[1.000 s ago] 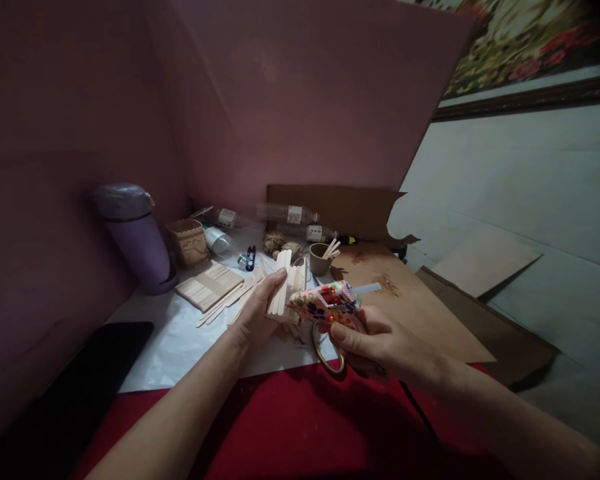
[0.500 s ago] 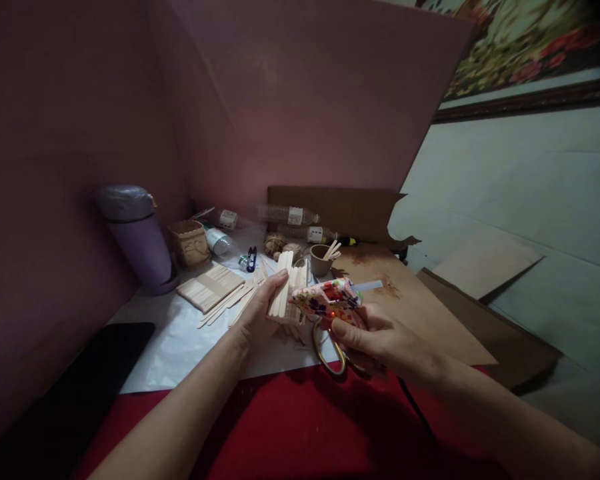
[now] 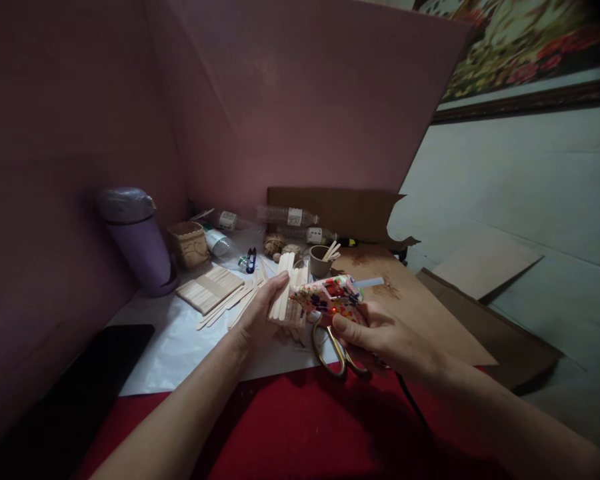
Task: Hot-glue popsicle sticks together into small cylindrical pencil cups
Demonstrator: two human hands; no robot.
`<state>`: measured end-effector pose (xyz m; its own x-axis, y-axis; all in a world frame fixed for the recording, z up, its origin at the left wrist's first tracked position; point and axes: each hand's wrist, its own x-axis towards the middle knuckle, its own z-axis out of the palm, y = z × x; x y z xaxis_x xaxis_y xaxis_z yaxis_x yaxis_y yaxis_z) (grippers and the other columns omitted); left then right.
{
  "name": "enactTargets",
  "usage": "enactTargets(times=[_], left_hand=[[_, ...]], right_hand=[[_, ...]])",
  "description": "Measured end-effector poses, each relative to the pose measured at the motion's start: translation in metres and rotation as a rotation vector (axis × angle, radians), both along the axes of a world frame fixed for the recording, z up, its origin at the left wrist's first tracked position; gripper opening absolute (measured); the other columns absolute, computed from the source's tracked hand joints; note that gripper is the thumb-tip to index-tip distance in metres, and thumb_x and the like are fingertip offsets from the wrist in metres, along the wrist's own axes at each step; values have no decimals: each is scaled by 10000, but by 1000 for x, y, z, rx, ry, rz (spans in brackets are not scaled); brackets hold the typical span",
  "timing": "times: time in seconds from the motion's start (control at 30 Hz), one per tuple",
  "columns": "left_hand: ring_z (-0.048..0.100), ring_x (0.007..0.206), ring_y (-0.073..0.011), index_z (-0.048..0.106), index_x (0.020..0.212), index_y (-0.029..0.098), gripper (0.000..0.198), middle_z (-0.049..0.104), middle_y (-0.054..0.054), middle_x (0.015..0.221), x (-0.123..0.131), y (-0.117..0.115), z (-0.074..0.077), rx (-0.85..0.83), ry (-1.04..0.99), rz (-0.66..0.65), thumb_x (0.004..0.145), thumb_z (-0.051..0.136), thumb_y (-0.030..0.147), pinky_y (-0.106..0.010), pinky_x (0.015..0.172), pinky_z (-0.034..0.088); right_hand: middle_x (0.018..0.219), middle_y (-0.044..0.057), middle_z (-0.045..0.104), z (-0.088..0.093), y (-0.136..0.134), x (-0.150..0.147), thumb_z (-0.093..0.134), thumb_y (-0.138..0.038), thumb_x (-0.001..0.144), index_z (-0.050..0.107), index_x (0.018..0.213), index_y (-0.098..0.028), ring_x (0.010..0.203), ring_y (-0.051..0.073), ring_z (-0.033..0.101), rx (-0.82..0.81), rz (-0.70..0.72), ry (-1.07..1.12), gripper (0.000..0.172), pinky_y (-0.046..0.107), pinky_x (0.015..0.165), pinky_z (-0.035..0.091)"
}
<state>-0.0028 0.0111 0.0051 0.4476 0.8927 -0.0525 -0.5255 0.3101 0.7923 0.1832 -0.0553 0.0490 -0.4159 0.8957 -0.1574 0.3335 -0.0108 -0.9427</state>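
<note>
My left hand [image 3: 260, 313] is closed on a panel of wooden craft sticks [image 3: 286, 290] and holds it upright above the white sheet [image 3: 180, 347]. My right hand [image 3: 380, 337] grips a flower-patterned glue gun [image 3: 330, 297] with a small red light lit and a glue stick poking out of its back. The gun's nozzle touches the right side of the stick panel. Gold-handled scissors [image 3: 333, 347] lie just under the gun.
A flat raft of glued sticks [image 3: 209, 288] and loose sticks lie to the left. Behind stand a purple tumbler [image 3: 135, 237], a small woven basket [image 3: 189, 243], plastic bottles [image 3: 287, 215], a cup of sticks [image 3: 321, 259] and cardboard [image 3: 410, 307]. A dark phone [image 3: 95, 373] lies near left.
The glue gun has risen slightly and moved left against the stick panel, and my right hand shifted up, uncovering the scissors beneath. My left hand has barely moved.
</note>
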Motion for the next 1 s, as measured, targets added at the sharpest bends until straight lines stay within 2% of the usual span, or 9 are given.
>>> enactTargets(times=[0.13, 0.5, 0.73, 1.0], left_hand=[[627, 539, -200, 693, 838, 105, 352, 696, -94, 644, 0, 0, 0, -4, -5, -8, 787, 616, 445, -294, 562, 491], [570, 416, -174, 675, 745, 114, 401, 658, -90, 559, -2, 0, -1, -36, 78, -47, 851, 518, 468, -259, 409, 411], [654, 561, -200, 704, 889, 85, 377, 717, -118, 708, 1, -1, -1, -67, -18, -47, 838, 558, 428, -303, 572, 534], [595, 472, -181, 717, 865, 80, 446, 689, -112, 627, 1, -2, 1, -54, 76, -43, 855, 519, 480, -285, 500, 477]], right_hand=[[409, -71, 398, 3, 0, -1, 560, -807, 735, 455, 649, -202, 326, 48, 327, -3, -20, -11, 620, 187, 329, 248], [465, -86, 400, 4, 2, -1, 630, -780, 703, 456, 714, -210, 345, 48, 326, -37, -66, 69, 596, 169, 306, 260], [476, -93, 375, 6, 2, -2, 645, -785, 682, 440, 678, -205, 359, 38, 317, -16, -98, 94, 616, 161, 311, 284], [482, -76, 417, 5, 2, -1, 635, -734, 747, 452, 691, -204, 336, 45, 356, 0, -94, 96, 563, 169, 304, 280]])
